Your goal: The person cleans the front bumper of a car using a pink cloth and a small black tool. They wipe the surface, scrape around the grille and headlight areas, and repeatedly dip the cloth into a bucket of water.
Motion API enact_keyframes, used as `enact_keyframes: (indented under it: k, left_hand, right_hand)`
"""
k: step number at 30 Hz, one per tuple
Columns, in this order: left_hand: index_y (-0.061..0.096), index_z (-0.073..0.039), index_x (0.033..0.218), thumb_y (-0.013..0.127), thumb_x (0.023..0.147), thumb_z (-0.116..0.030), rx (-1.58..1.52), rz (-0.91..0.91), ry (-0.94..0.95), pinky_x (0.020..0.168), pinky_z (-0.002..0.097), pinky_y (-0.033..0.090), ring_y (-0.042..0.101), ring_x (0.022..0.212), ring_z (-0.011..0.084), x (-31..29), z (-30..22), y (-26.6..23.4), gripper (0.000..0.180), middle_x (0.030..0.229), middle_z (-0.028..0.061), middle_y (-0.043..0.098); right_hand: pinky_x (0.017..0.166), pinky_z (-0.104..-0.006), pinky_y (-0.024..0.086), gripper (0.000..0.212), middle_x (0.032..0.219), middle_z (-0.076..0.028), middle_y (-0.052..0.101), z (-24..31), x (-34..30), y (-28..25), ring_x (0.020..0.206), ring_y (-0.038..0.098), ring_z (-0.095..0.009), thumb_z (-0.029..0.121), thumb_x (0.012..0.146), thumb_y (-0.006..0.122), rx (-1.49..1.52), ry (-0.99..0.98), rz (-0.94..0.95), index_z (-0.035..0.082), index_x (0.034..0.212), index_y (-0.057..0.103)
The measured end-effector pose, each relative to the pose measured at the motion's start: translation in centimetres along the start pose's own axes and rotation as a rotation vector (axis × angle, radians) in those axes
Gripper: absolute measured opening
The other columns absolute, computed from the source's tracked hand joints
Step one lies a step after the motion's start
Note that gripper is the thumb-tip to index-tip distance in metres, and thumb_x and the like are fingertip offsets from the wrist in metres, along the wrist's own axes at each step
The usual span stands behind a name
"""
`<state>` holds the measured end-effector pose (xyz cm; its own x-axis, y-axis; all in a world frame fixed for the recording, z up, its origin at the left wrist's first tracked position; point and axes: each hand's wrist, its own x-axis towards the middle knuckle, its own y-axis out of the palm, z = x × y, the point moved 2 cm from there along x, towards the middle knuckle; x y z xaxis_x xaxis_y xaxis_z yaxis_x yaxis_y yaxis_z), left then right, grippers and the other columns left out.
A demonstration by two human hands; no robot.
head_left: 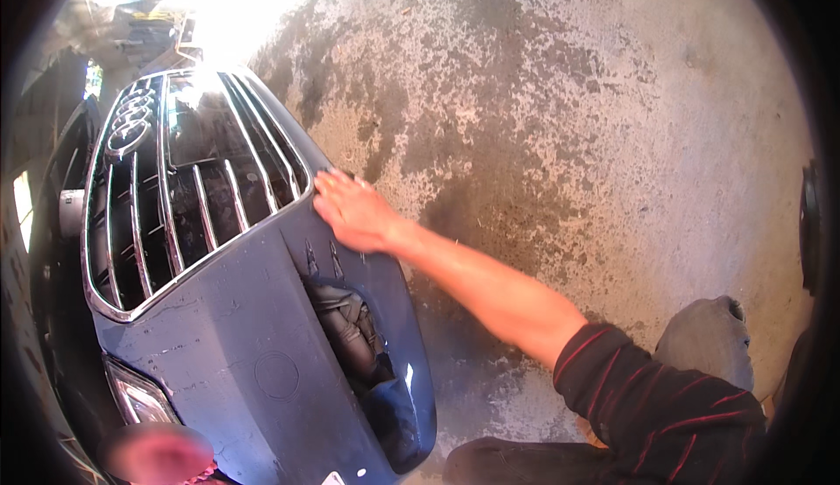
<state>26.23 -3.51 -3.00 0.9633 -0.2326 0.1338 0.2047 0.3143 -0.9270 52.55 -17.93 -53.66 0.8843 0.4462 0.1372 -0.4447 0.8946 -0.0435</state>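
My right hand rests on the lower edge of a car's front bumper, beside the corner of the chrome-framed grille. Its fingers lie stretched over the dark blue-grey surface, and nothing shows in its grip. The bare forearm runs in from the lower right, out of a black sleeve with red lines. Near the wrist, a bumper opening shows dark parts inside, with torn-looking slits next to it. Scuffs and fine cracks mark the bumper skin. I do not see my left hand.
A headlight sits at the bumper's lower left, next to a blurred reddish patch that I cannot make out. Stained, worn concrete floor stretches to the right. My bent knee is at the right. Bright glare washes out the top.
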Motion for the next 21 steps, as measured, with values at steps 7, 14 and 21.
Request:
enact_keyframes:
  k: [7,14,21]
  left_hand:
    - [0.066,0.003,0.140,0.067,0.105,-0.050,-0.018,-0.008,0.006,0.096,0.0479,0.057,0.070,0.116,0.0376,0.3,-0.1,0.1,0.063,0.133,0.0231,0.065]
    - [0.066,0.002,0.140,0.067,0.105,-0.049,-0.028,-0.005,0.040,0.094,0.0474,0.058,0.071,0.114,0.0375,1.3,-0.2,0.0,0.062,0.133,0.0232,0.065]
    - [0.066,0.002,0.140,0.068,0.106,-0.048,-0.030,0.015,0.031,0.093,0.0470,0.059,0.072,0.113,0.0373,2.1,-0.5,0.0,0.061,0.132,0.0234,0.066]
  right_hand:
    - [0.141,-0.0475,0.020,0.076,0.181,-0.028,0.030,-1.5,-1.2,1.9,0.171,0.021,-0.044,0.047,0.119,0.031,0.027,0.001,-0.045,-0.011,0.168,0.038]
    - [0.137,-0.0507,0.028,0.072,0.177,-0.032,0.035,-0.5,-4.2,1.0,0.166,0.031,-0.048,0.042,0.117,0.039,0.036,0.016,-0.159,-0.012,0.165,0.042]
    - [0.132,-0.0509,0.037,0.071,0.168,-0.042,0.041,-1.6,-2.9,0.5,0.158,0.043,-0.052,0.037,0.116,0.043,0.366,0.072,-0.103,-0.018,0.161,0.041]
